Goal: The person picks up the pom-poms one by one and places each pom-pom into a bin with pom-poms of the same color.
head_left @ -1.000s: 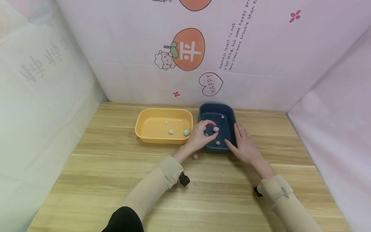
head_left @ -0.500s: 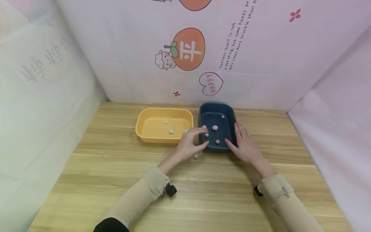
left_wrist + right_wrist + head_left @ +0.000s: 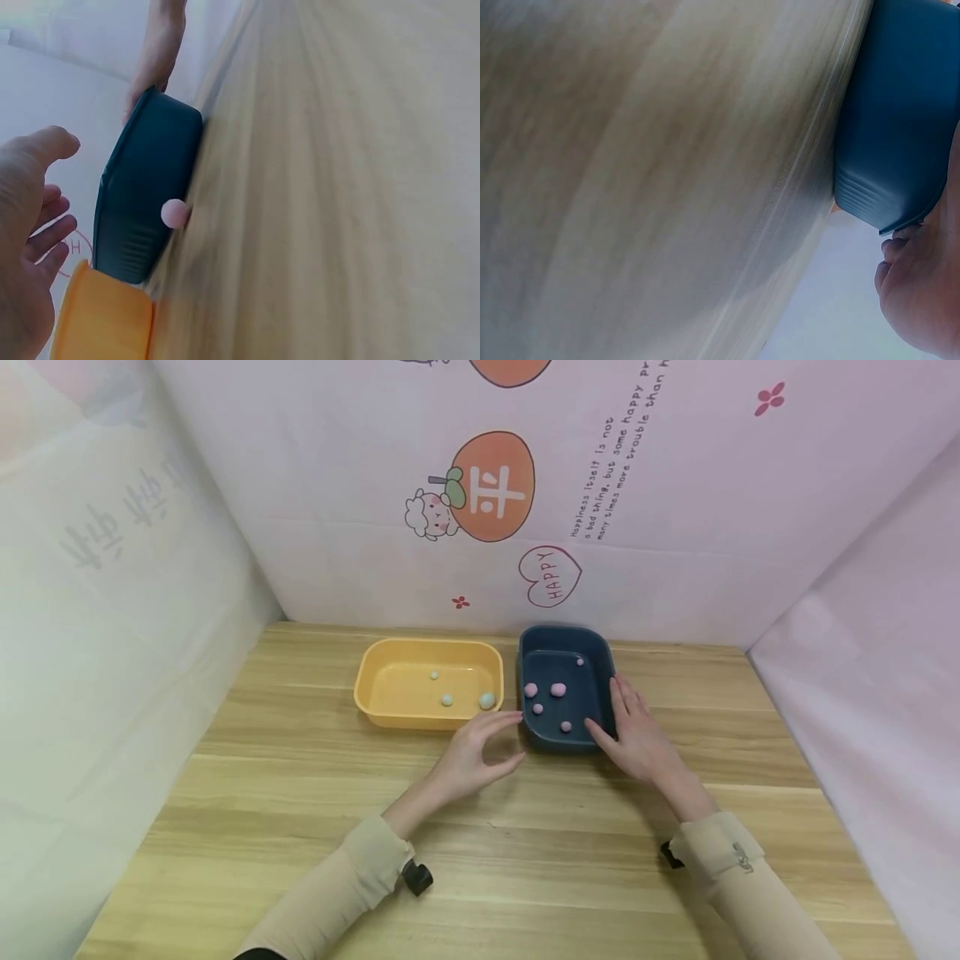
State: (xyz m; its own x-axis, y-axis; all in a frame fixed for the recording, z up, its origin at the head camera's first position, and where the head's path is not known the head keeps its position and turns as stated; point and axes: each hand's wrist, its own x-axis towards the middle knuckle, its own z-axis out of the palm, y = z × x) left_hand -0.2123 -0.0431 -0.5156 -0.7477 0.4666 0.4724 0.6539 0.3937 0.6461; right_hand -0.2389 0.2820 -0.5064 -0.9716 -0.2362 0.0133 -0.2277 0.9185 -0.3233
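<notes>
My left hand (image 3: 468, 762), thumb and fingers apart, hovers over the table by the near left corner of a dark blue bin (image 3: 557, 745). Between its thumb and fingers there is nothing. A pink ball (image 3: 175, 214) lies on the table in front of that bin in the left wrist view; in the head view the hand hides it. Inside the blue bin are several pink balls, including a larger one (image 3: 558, 690) in the middle. My right hand (image 3: 637, 743) rests at the bin's right side, fingers straight along the rim and thumb spread over the inside.
A yellow bin (image 3: 427, 723) stands left of the blue one, with three pale green balls (image 3: 487, 701) of different sizes in it. Behind both bins rises a printed cloth wall (image 3: 375, 568). The wooden table (image 3: 525, 860) reaches toward me, with cloth on either side.
My left hand has drawn back from over the blue bin, toward me and left, down beside the pink ball on the table. My right hand has stayed on the bin.
</notes>
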